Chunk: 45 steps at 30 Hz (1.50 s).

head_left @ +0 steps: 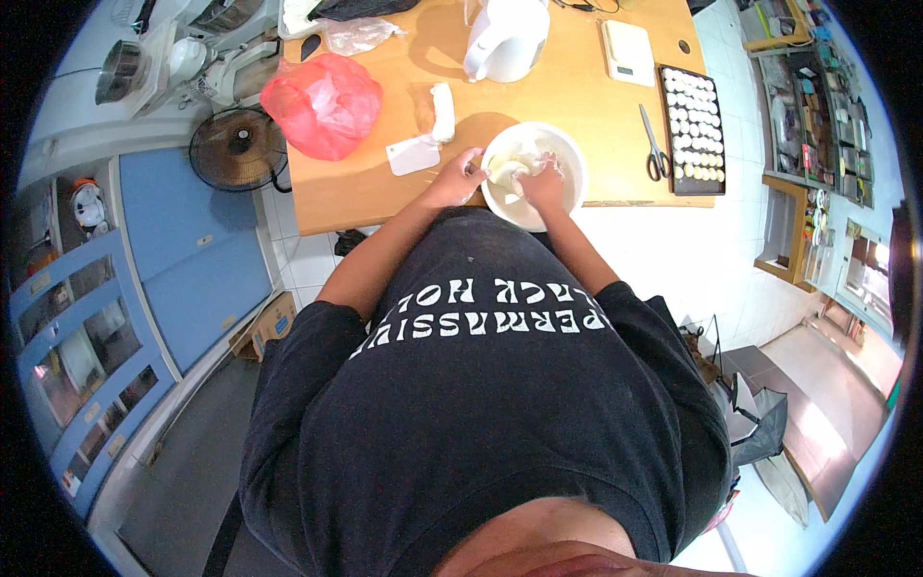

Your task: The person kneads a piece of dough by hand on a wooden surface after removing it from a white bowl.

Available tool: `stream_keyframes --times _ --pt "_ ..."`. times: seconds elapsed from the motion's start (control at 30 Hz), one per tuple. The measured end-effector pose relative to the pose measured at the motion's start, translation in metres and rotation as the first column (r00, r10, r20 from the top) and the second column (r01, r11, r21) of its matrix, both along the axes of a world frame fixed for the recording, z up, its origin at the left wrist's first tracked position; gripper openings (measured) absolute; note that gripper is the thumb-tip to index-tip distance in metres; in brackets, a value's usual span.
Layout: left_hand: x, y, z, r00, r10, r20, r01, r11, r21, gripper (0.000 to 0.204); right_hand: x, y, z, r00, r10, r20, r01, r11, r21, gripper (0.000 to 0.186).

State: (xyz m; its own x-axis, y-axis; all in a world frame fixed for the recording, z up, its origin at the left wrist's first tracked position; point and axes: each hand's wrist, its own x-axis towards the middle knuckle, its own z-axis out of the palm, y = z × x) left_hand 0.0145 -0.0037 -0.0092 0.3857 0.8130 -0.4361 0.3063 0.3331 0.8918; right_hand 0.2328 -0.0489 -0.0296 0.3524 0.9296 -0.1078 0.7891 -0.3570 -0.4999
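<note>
A person in a black short-sleeved T-shirt (481,404) with white lettering works with both bare hands over a round white bowl (576,188) at the near edge of a light-brown wooden table (606,125). A soft-looking, cream-coloured mass (510,175) lies inside the bowl. The right hand (545,183), pale smears on its fingers, reaches down into the bowl at the mass; whether its fingers are clamped on any of it cannot be told. The left hand (458,180) is curled at the bowl's left rim, thumb and fingers bent toward each other; whether they pinch the rim cannot be made out.

Just left of the bowl lies a flat white rectangular piece (413,157), with a slim white elongated object (443,111) beside it. Farther left of the bowl sits a crumpled, translucent red plastic bag (325,106). Beyond the bowl stands a white jug-shaped kettle (510,43). To the bowl's right lie dark-handled metal scissors (654,149), next to a black rectangular tray (700,189) lined with rows of small, pale round pieces (694,106). A white boxy scale (628,48) rests beyond the bowl, to its right.
</note>
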Motion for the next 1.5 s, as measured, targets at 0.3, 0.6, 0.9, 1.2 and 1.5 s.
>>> stream_keyframes --times 0.3,0.6,0.9,1.2,1.5 --pt "0.004 0.002 0.022 0.997 -0.076 -0.032 0.071 0.99 -0.125 0.063 -0.05 0.017 0.003 0.989 0.148 0.001 -0.14 0.939 -0.313 0.066" --pt "-0.001 0.002 0.02 0.997 -0.074 -0.016 0.072 0.993 -0.095 0.064 -0.057 0.037 0.015 0.965 0.171 0.197 -0.052 0.865 -0.499 0.065" --pt "-0.003 0.014 0.018 0.992 -0.125 0.032 0.129 0.952 -0.276 0.069 -0.041 0.044 -0.021 0.963 0.182 0.199 -0.106 0.935 -0.34 0.05" --pt "-0.011 0.023 0.018 0.974 -0.189 0.128 0.215 0.947 -0.237 0.069 -0.037 0.043 -0.028 0.956 0.221 0.192 -0.141 0.922 -0.36 0.047" --pt "-0.01 0.02 0.013 0.979 -0.199 0.044 0.203 0.945 -0.255 0.073 -0.03 0.039 -0.037 0.945 0.242 0.221 -0.206 0.963 -0.172 0.045"
